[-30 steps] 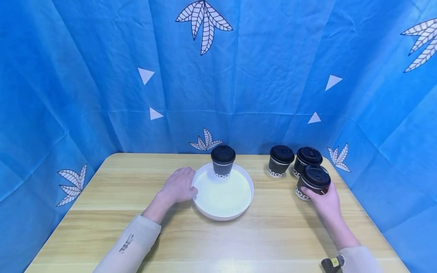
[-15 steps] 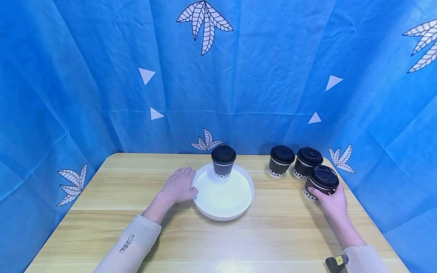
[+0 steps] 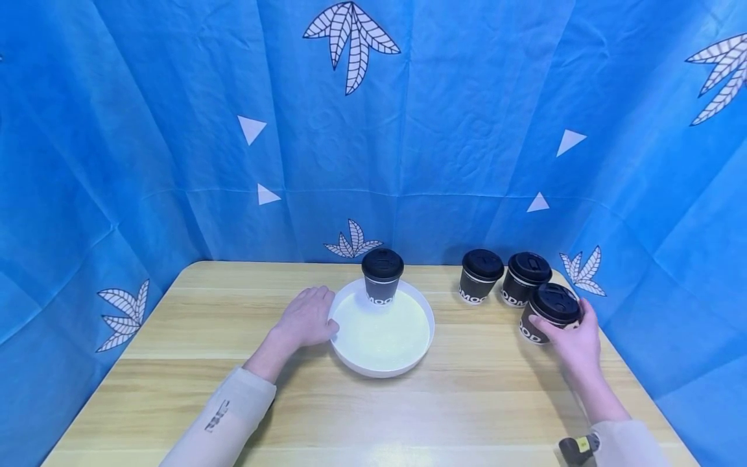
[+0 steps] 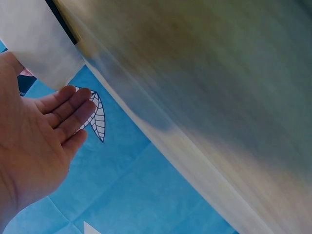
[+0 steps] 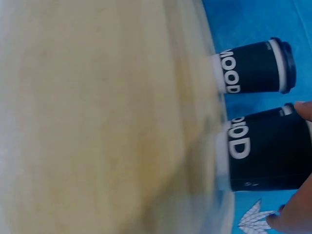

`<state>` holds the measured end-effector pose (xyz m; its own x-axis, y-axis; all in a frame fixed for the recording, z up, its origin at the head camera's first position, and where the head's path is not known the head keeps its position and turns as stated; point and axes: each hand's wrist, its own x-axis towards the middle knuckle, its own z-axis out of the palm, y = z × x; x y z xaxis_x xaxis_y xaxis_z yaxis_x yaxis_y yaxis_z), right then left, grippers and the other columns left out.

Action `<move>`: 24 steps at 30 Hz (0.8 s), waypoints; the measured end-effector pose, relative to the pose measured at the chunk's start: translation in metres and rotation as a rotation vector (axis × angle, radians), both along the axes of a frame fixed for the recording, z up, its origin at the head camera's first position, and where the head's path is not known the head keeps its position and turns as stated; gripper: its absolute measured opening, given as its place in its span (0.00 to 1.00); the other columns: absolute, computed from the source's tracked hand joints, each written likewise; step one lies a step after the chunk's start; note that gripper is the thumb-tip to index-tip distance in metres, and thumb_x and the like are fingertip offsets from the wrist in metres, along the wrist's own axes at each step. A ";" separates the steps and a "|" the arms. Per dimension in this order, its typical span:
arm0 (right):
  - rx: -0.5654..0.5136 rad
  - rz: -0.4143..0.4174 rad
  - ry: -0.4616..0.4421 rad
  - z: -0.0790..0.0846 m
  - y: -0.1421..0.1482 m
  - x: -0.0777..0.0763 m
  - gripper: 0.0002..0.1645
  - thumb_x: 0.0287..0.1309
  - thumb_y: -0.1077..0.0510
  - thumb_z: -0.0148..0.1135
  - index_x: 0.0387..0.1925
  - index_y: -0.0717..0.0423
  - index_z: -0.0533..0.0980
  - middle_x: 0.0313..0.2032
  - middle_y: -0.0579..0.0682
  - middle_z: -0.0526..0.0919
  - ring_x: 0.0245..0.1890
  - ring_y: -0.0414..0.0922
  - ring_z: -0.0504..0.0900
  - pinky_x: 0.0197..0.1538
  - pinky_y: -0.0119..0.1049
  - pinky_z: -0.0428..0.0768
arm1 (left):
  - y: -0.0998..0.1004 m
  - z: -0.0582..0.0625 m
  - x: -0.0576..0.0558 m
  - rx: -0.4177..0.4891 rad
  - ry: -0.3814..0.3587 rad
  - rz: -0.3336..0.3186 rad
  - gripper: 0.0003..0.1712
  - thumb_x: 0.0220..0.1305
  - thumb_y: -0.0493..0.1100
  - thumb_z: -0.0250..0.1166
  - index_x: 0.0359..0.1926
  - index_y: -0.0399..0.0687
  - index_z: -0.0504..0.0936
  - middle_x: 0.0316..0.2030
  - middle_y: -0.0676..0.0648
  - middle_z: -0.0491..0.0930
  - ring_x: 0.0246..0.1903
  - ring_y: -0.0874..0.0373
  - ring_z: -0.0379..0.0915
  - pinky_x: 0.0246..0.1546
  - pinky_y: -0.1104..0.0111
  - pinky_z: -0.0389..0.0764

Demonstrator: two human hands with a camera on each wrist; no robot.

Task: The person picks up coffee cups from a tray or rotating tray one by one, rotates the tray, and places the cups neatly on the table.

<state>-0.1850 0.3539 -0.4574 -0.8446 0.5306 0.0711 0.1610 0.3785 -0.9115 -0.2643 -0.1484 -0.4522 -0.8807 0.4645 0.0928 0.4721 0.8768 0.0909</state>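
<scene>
My left hand [image 3: 306, 318] rests at the left rim of a round white tray [image 3: 382, 373], its thumb at the edge. In the left wrist view its fingers [image 4: 70, 114] look nearly straight beside the tray's pale wall [image 4: 44, 39]. A black lidded paper coffee cup [image 3: 382, 285] stands upright at the back of the tray. My right hand [image 3: 574, 340] is spread around another such coffee cup [image 3: 533, 327] on the table. The right wrist view shows the thumb [image 5: 304, 111] near that cup's upper edge and the fingers [image 5: 292, 209] apart from its side.
Two more lidded coffee cups stand upright behind the right hand: one [image 3: 476, 285] towards the middle, one [image 3: 518, 288] close behind the nearest cup. The wooden table [image 3: 455, 415] ends at a blue curtain [image 3: 443, 130] on the back and both sides.
My right hand moved the nearest coffee cup slightly right, then its fingers spread away from the cup's right side. The left hand, the tray and the other cups stayed in place.
</scene>
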 end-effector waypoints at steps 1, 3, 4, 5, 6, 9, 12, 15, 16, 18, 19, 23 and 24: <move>0.015 -0.004 0.008 0.003 0.000 0.000 0.70 0.56 0.50 0.78 0.83 0.55 0.39 0.81 0.60 0.48 0.80 0.56 0.49 0.81 0.51 0.48 | 0.000 0.000 0.000 0.001 -0.002 0.002 0.30 0.58 0.50 0.63 0.56 0.33 0.76 0.49 0.39 0.77 0.52 0.43 0.73 0.69 0.49 0.70; 0.053 -0.012 0.035 0.009 -0.001 0.001 0.70 0.54 0.50 0.78 0.83 0.54 0.40 0.82 0.59 0.47 0.81 0.55 0.48 0.82 0.50 0.46 | 0.001 0.000 0.000 0.001 -0.005 0.005 0.31 0.59 0.50 0.63 0.57 0.32 0.75 0.51 0.38 0.77 0.54 0.42 0.73 0.69 0.49 0.69; 0.071 -0.017 0.050 0.012 -0.003 0.001 0.70 0.54 0.50 0.79 0.83 0.54 0.41 0.82 0.58 0.48 0.81 0.55 0.48 0.82 0.50 0.47 | 0.001 0.001 0.000 0.002 -0.007 0.006 0.31 0.59 0.50 0.63 0.58 0.32 0.75 0.52 0.38 0.77 0.54 0.42 0.73 0.70 0.49 0.69; 0.082 -0.023 0.060 0.015 -0.004 0.001 0.70 0.53 0.50 0.79 0.83 0.52 0.42 0.82 0.56 0.48 0.81 0.54 0.48 0.82 0.50 0.47 | 0.001 0.001 0.000 0.003 -0.010 0.008 0.32 0.59 0.50 0.63 0.58 0.32 0.75 0.52 0.37 0.77 0.55 0.41 0.73 0.70 0.49 0.68; 0.095 -0.026 0.075 0.018 -0.007 0.001 0.69 0.53 0.50 0.79 0.83 0.51 0.43 0.82 0.55 0.49 0.81 0.54 0.48 0.81 0.51 0.48 | 0.001 0.001 0.000 0.004 -0.012 0.008 0.32 0.59 0.50 0.63 0.59 0.31 0.75 0.53 0.37 0.77 0.56 0.41 0.73 0.70 0.49 0.68; 0.131 -0.027 0.136 0.030 -0.018 0.002 0.67 0.52 0.50 0.80 0.83 0.48 0.46 0.81 0.53 0.51 0.80 0.53 0.50 0.81 0.52 0.50 | 0.001 0.002 0.001 0.005 -0.015 0.007 0.32 0.59 0.49 0.63 0.58 0.32 0.75 0.53 0.37 0.77 0.56 0.41 0.73 0.70 0.49 0.68; 0.167 -0.013 0.228 0.037 -0.035 0.003 0.63 0.52 0.54 0.79 0.82 0.47 0.51 0.79 0.52 0.56 0.79 0.52 0.54 0.80 0.52 0.53 | 0.001 0.002 0.001 0.007 -0.016 0.006 0.32 0.59 0.50 0.63 0.59 0.31 0.75 0.54 0.37 0.77 0.57 0.41 0.73 0.71 0.49 0.68; 0.214 0.038 0.315 0.037 -0.055 0.003 0.59 0.53 0.57 0.79 0.81 0.46 0.55 0.77 0.53 0.60 0.77 0.53 0.57 0.79 0.54 0.54 | 0.001 0.002 0.001 0.013 -0.020 0.006 0.33 0.59 0.49 0.63 0.60 0.31 0.74 0.55 0.36 0.77 0.58 0.40 0.72 0.71 0.48 0.67; 0.233 0.065 0.334 0.037 -0.062 0.002 0.59 0.53 0.58 0.79 0.81 0.46 0.56 0.77 0.53 0.60 0.77 0.54 0.58 0.79 0.56 0.54 | 0.001 0.003 0.002 0.014 -0.022 0.007 0.33 0.59 0.49 0.63 0.60 0.31 0.74 0.56 0.36 0.77 0.59 0.40 0.72 0.71 0.48 0.67; 0.275 0.129 0.359 0.035 -0.075 0.001 0.58 0.53 0.60 0.78 0.80 0.46 0.57 0.77 0.55 0.59 0.77 0.55 0.58 0.79 0.58 0.54 | 0.001 0.003 0.002 0.017 -0.025 0.010 0.34 0.59 0.49 0.63 0.61 0.30 0.74 0.57 0.35 0.77 0.60 0.39 0.72 0.72 0.48 0.66; 0.296 0.164 0.370 0.034 -0.081 0.000 0.58 0.53 0.60 0.78 0.80 0.47 0.57 0.77 0.56 0.60 0.77 0.56 0.58 0.78 0.59 0.55 | 0.001 0.003 0.002 0.017 -0.027 0.011 0.34 0.60 0.49 0.63 0.61 0.30 0.74 0.58 0.35 0.77 0.61 0.39 0.72 0.72 0.48 0.66; 0.361 0.305 0.379 0.026 -0.107 -0.003 0.56 0.53 0.63 0.77 0.79 0.51 0.59 0.77 0.60 0.61 0.75 0.60 0.61 0.76 0.63 0.60 | 0.001 0.003 0.002 0.015 -0.030 0.014 0.34 0.60 0.50 0.63 0.62 0.30 0.74 0.59 0.34 0.76 0.62 0.39 0.71 0.73 0.48 0.65; 0.367 0.339 0.378 0.024 -0.114 -0.003 0.55 0.52 0.64 0.77 0.79 0.52 0.60 0.76 0.60 0.62 0.75 0.61 0.62 0.75 0.64 0.61 | 0.001 0.003 0.002 0.015 -0.029 0.014 0.34 0.60 0.50 0.63 0.61 0.30 0.74 0.59 0.34 0.77 0.62 0.39 0.71 0.72 0.48 0.66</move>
<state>-0.1883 0.2403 -0.4334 -0.8426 0.1216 0.5247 -0.3311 0.6514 -0.6827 -0.2622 -0.1475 -0.4496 -0.8895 0.4508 0.0742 0.4567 0.8819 0.1174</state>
